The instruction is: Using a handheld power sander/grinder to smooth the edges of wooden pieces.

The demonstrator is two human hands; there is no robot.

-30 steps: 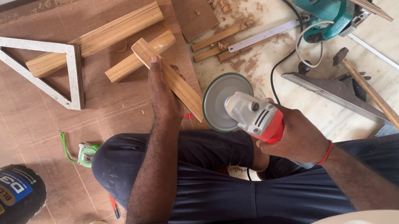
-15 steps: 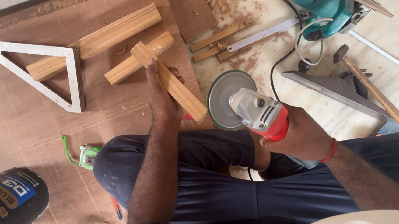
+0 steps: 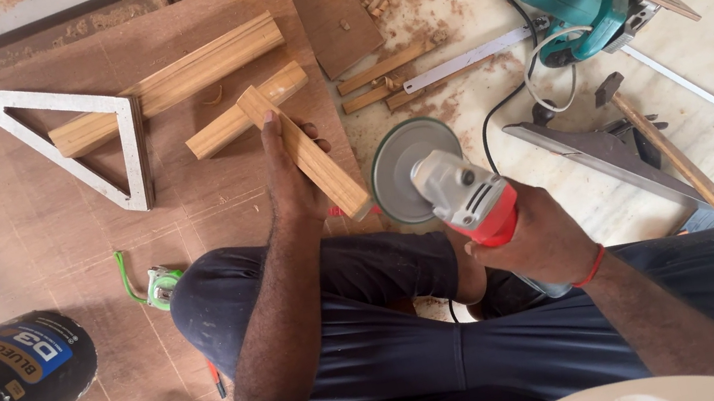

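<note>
**Wood strip held beside the grinder disc**

The left hand grasps a wood strip, its long axis running from upper left down to lower right, the near end just beside the disc of the angle grinder. The right hand is clenched around the grinder's red body, disc pointing up-left. The left forearm reaches straight forward over the knee. Compared with a second ago, strip and grinder sit slightly farther right on the plywood board; the disc remains apart from the wood.
</note>
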